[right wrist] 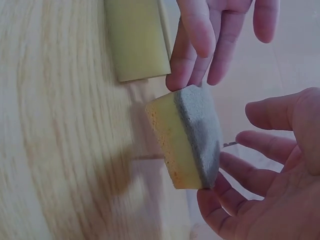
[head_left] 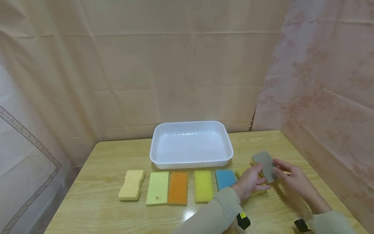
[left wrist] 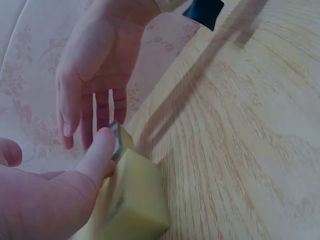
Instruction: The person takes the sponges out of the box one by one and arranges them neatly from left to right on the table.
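Between my two hands, a yellow sponge with a grey face hangs tilted over the right side of the table. My left hand has its fingertips at the sponge's near end, thumb held apart above. My right hand meets the opposite edge with loosely extended fingers; its thumb stands away from the grey face in the right wrist view. Below the left hand sits another yellow sponge, partly covered in the head view. Just left of that hand lies a blue sponge.
A white tray stands at the back of the wooden table. In front of it, from left to right, are a wavy-sided pale yellow sponge, a light green one, an orange one and a bright yellow one. Curtains surround the table.
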`<state>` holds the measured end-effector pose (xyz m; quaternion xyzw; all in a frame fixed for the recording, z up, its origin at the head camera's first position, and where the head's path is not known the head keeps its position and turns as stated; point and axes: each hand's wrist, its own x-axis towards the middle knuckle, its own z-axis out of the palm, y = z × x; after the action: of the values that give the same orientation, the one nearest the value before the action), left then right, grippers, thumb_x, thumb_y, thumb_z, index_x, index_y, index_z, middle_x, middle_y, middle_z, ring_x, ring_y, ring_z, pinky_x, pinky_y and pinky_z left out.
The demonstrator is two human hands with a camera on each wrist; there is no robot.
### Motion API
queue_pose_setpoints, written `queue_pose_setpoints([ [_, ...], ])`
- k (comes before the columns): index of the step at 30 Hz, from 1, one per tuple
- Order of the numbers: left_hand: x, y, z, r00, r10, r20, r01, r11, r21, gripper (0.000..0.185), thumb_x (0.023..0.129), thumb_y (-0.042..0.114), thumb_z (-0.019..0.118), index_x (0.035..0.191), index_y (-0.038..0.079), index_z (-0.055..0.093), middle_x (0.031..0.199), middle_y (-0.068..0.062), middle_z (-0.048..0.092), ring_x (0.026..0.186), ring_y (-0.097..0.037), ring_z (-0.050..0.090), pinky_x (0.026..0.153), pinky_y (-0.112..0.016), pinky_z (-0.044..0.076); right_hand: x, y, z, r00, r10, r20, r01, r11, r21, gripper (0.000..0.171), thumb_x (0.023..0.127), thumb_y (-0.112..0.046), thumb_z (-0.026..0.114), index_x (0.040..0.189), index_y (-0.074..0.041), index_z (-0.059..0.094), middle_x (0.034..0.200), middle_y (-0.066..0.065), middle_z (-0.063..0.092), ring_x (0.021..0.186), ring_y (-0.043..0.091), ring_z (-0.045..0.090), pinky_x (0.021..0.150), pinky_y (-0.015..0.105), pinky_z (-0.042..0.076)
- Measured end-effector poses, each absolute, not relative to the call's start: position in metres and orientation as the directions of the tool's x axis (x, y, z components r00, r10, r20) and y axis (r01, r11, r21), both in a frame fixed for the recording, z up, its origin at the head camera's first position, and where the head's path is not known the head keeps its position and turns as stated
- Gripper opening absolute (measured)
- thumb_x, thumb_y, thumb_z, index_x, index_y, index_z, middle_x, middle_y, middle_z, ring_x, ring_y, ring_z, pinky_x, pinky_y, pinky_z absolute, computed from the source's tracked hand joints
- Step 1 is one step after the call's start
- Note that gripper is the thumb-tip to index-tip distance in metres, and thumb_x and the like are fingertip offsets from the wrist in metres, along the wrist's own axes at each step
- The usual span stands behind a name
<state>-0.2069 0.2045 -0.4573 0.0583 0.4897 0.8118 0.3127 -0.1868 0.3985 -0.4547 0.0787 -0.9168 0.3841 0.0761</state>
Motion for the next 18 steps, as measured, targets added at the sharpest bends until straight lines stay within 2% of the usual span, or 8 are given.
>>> queue_pose_setpoints([
  [4, -0.207, 0.206, -0.456, -0.804, 0.536, -0.256, -0.477, -0.327, 0.816, 0.045, 0.109, 0.029, 0.044, 0.147, 0.004, 0.045, 0.146, -0.018, 0.049, 0.129, -0.046, 0.050, 0.098, -0.062, 0.048, -0.187, 0.398, -0.458, -0.982, -0.100, 0.158, -0.182, 0.705, -0.685, 0.048, 0.105, -0.017, 0.058, 0.139, 0.015, 0.049, 0.133, 0.035, 0.056, 0.110, 0.040, 0.060, 0.073, 0.017, 0.051],
  [7, -0.208, 0.206, -0.454, -0.802, 0.525, -0.284, -0.510, -0.353, 0.785, 0.045, 0.109, 0.028, 0.045, 0.146, 0.004, 0.046, 0.145, -0.021, 0.050, 0.129, -0.051, 0.049, 0.099, -0.065, 0.046, -0.187, 0.395, -0.460, -0.987, -0.095, 0.132, -0.160, 0.706, -0.690, 0.049, 0.105, -0.019, 0.057, 0.140, 0.015, 0.048, 0.132, 0.035, 0.057, 0.112, 0.044, 0.059, 0.075, 0.018, 0.051],
  [13, -0.209, 0.202, -0.452, -0.792, 0.531, -0.300, -0.543, -0.388, 0.745, 0.043, 0.109, 0.028, 0.046, 0.145, 0.005, 0.049, 0.138, -0.019, 0.057, 0.123, -0.047, 0.055, 0.101, -0.066, 0.044, -0.187, 0.389, -0.458, -0.991, -0.097, 0.088, -0.130, 0.701, -0.701, 0.052, 0.106, -0.024, 0.056, 0.142, 0.012, 0.047, 0.133, 0.033, 0.058, 0.117, 0.046, 0.057, 0.078, 0.020, 0.050],
  [18, -0.210, 0.198, -0.455, -0.789, 0.532, -0.308, -0.551, -0.389, 0.739, 0.043, 0.108, 0.028, 0.046, 0.146, 0.006, 0.049, 0.140, -0.021, 0.056, 0.122, -0.049, 0.056, 0.101, -0.066, 0.044, -0.187, 0.387, -0.459, -0.994, -0.099, 0.052, -0.106, 0.695, -0.711, 0.053, 0.106, -0.025, 0.055, 0.143, 0.013, 0.046, 0.133, 0.035, 0.057, 0.118, 0.047, 0.056, 0.078, 0.020, 0.050],
])
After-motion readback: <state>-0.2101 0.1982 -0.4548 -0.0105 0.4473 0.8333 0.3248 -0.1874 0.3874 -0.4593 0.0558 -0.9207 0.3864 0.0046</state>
